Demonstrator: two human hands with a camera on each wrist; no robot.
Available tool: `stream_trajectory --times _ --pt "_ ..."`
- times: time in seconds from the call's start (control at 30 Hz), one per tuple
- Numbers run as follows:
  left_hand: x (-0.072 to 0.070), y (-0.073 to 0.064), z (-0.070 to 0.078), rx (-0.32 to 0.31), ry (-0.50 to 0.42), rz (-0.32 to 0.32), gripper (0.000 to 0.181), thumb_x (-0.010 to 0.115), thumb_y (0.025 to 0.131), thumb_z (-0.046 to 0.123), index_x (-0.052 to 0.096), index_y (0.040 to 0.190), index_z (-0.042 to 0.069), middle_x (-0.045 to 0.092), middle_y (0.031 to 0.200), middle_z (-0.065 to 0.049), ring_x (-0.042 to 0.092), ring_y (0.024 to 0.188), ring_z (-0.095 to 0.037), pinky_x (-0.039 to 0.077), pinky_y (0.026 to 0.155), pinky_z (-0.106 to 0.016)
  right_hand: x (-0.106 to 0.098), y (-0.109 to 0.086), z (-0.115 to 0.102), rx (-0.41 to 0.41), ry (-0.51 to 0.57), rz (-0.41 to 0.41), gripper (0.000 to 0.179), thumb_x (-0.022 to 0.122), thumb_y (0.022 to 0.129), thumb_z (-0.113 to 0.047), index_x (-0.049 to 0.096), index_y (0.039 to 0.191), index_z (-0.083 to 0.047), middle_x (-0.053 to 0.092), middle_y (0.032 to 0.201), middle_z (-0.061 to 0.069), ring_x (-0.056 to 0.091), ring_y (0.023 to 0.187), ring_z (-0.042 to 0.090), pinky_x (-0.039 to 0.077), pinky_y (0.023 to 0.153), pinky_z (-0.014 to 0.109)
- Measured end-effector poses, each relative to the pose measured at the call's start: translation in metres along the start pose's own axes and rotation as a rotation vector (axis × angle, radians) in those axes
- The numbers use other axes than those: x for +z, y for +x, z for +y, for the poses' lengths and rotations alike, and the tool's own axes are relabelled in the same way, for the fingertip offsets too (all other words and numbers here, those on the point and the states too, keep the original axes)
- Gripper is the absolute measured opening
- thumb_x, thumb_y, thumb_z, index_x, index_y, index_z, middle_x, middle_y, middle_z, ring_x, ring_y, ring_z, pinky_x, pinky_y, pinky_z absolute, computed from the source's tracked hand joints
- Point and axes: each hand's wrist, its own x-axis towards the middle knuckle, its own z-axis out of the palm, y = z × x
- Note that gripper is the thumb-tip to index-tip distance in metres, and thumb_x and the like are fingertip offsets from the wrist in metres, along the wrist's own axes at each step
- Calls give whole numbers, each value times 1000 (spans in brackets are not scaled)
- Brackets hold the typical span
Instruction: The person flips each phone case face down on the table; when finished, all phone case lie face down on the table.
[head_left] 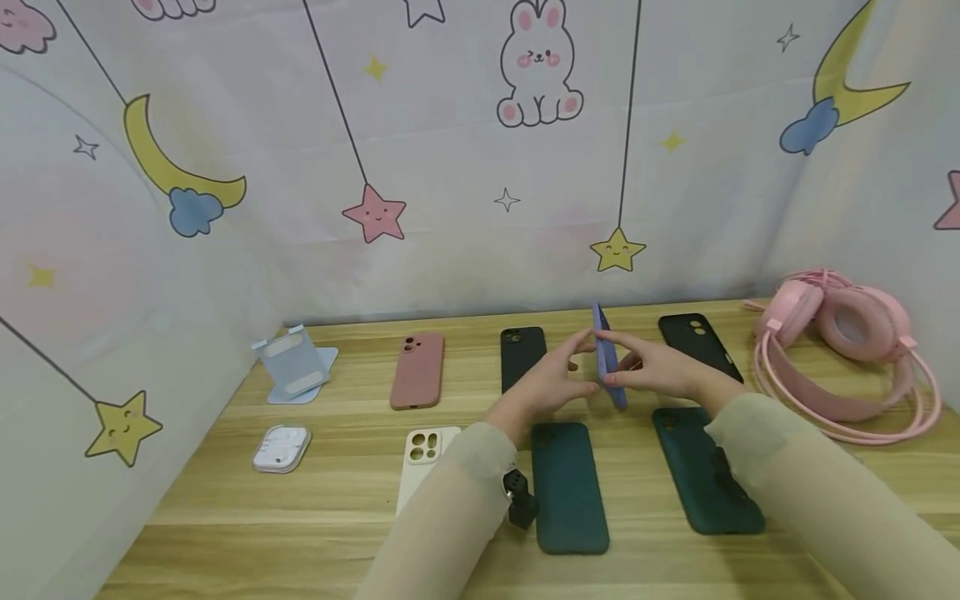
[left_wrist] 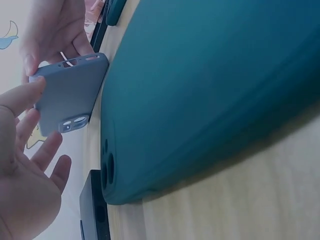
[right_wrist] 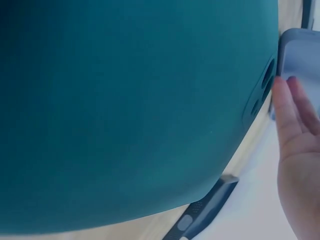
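Observation:
A purple-blue phone case (head_left: pixel 611 367) stands on its edge on the wooden table, between both hands. Its back with the camera cutouts faces left, and its hollow inside faces right. My left hand (head_left: pixel 553 379) holds the case's upper edge with thumb and index finger; the other fingers are spread in the left wrist view. My right hand (head_left: pixel 660 367) grips the case from the other side. In the right wrist view, straight fingers (right_wrist: pixel 287 107) lie by the hollow side. Near the wrists lie two dark green phone cases, one in the middle (head_left: pixel 568 492) and one at right (head_left: pixel 701 475).
Further cases lie about: pink (head_left: pixel 418 371), black (head_left: pixel 521 350), another black (head_left: pixel 693 337) and cream (head_left: pixel 420 458). At left are a blue phone stand (head_left: pixel 292 362) and boxed earphones (head_left: pixel 281 450). Pink headphones (head_left: pixel 855 333) rest at right. A patterned curtain (head_left: pixel 450 150) hangs behind.

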Motion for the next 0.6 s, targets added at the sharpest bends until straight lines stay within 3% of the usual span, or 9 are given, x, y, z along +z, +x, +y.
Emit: stream_trajectory --times 0.1,0.37,0.6 --pt "2 1 -1 0 -24 -17 80 65 90 18 15 151 27 38 146 3 41 126 -29 42 94 -40 -1 -1 1 -6 13 -1 76 60 90 -43 19 151 -24 59 109 12 57 104 29 46 84 49" --pt "8 2 -2 -15 59 -80 79 64 91 21 13 151 23 41 143 0 42 127 -27 38 99 -38 0 -5 2 -16 78 7 76 62 90 -38 20 151 -21 60 106 12 57 101 27 47 83 47" --pt "9 2 -4 -41 64 -61 79 64 90 28 15 152 24 42 142 -2 40 129 -20 35 102 -39 4 -1 1 -39 114 2 74 61 90 -39 21 150 -24 60 107 12 56 104 28 45 86 48"
